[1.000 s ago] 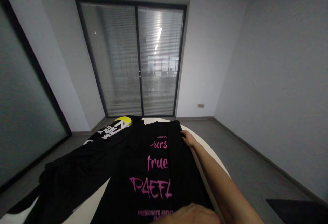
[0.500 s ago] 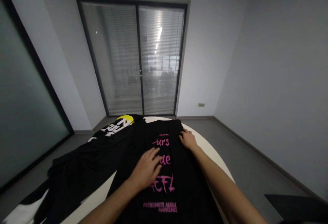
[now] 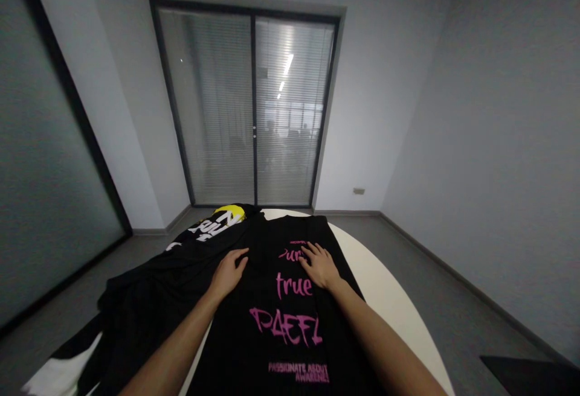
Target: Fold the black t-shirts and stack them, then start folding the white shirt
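Note:
A black T-shirt [image 3: 263, 348] with pink lettering lies on the white table, its right side folded inward over part of the print. My left hand [image 3: 229, 272] rests near the shirt's left edge, fingers stretched out and thumb a little apart. On the right, my right hand [image 3: 321, 266] lies flat across the folded strip and the upper lettering, fingers spread. Neither hand shows cloth gripped between its fingers. Part of the top line of print is hidden under my right hand.
Left of the shirt is a heap of dark clothing [image 3: 149, 299] with a yellow and white print at its far end. The round white table [image 3: 389, 287] curves along the right. Beyond stand a glass door with blinds [image 3: 290, 160] and grey walls. A dark flat object [image 3: 525, 375] sits at lower right.
My left hand has moved left off the lettering to the shirt's left side. My right hand has come inward from the right edge onto the print. The view has shifted slightly.

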### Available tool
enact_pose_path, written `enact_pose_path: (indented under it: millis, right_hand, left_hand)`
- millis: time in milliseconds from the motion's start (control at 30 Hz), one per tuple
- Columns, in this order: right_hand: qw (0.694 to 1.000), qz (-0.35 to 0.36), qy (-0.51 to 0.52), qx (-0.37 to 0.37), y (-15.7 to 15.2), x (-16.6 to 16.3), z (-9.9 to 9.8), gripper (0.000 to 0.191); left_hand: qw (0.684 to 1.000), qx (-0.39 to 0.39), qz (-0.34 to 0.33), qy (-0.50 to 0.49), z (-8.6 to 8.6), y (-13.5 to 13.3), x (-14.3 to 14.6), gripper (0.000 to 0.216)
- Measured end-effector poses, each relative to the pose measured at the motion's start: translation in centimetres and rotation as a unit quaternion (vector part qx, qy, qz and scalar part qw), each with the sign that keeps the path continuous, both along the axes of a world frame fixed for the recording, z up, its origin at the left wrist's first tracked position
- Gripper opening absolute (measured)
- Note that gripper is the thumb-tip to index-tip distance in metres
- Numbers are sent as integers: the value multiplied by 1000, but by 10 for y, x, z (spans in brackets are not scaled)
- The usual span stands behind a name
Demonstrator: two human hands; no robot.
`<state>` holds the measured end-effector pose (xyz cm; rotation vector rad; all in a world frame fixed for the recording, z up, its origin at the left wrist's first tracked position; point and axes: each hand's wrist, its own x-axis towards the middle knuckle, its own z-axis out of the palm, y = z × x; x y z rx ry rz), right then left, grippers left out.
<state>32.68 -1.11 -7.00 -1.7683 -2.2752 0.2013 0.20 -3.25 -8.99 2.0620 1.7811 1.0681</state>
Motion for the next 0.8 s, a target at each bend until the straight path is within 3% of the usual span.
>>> enact_pose_path:
  millis: [233, 400, 533, 667, 800]
  right_hand:
    - [994, 59, 10, 89, 10, -22, 13, 39]
    - [983, 87, 138, 86, 35, -72, 19, 36]
    - [976, 78, 184, 86, 60, -116, 24, 46]
    - [985, 45, 150, 69, 76, -141, 28, 58]
    - [996, 14, 28, 87, 83, -154, 28, 65]
  left_hand:
    - [999, 29, -24, -18, -8, -3, 12, 37]
    - [997, 26, -60, 37, 0, -13, 17, 39]
    - [986, 29, -119, 113, 8, -23, 23, 41]
    - [970, 24, -163, 178, 15, -30, 31, 50]
    - [967, 17, -164, 192, 19, -33, 35, 47]
